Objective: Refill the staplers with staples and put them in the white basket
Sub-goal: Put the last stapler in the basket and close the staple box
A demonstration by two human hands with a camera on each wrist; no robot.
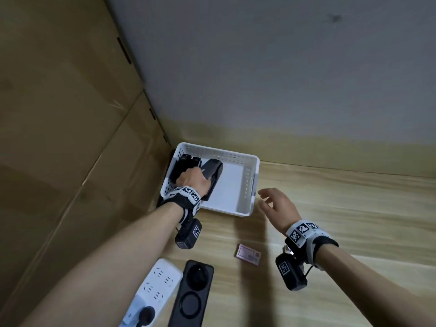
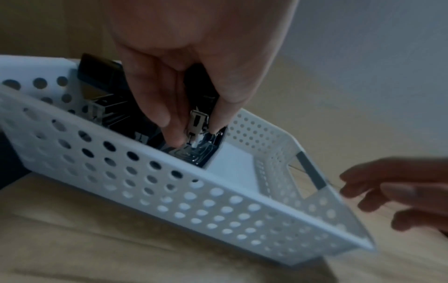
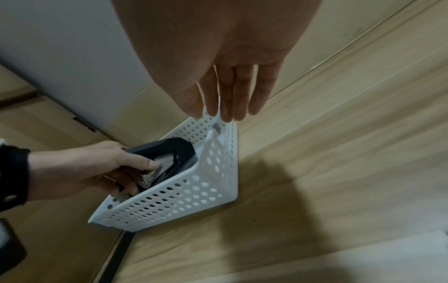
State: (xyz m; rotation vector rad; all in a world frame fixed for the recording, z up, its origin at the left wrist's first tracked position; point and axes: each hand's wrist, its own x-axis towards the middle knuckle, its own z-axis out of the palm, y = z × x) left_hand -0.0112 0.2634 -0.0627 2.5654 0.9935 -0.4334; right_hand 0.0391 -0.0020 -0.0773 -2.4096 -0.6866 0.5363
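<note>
Stapler (image 1: 212, 175), likely stiff and weighty, sits gripped around its sides by left hand (image 1: 194, 182) inside basket (image 1: 247, 210); right hand (image 1: 277, 207) hovers, fingers spread.

Dim, flat indoor light across your three views. Soft right hand (image 1: 278, 207) shadow falls on wooden table (image 1: 342, 208). Your left wrist view shows motion blur on white basket (image 2: 218, 206). Wide-angle bending at frame edges. No glare.

Black stapler (image 1: 212, 175) lies inside white basket (image 1: 250, 185), apparently closed.
</note>
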